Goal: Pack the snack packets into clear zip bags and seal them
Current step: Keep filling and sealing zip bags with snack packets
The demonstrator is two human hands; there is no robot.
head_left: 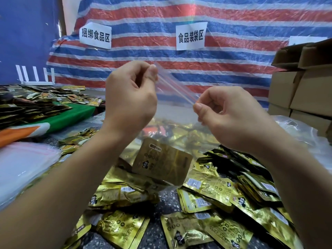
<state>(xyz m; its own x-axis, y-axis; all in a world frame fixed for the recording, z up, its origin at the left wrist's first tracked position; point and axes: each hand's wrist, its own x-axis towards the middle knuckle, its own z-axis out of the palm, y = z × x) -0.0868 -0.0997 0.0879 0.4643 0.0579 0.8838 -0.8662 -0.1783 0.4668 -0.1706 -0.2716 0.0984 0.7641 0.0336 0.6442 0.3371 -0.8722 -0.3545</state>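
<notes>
Left hand (129, 97) & right hand (228, 114) are each pinching the red zip strip of a clear zip bag (172, 112), gold snack packet (161, 160) hanging inside, w/ loose packets (206, 193) lying below.

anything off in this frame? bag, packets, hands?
Nothing damaged or spilled that I can see. The left hand and right hand pinch the two ends of the zip strip of the clear zip bag, which runs slanted. One gold packet sits tilted inside. Loose packets lie heaped below.
</notes>
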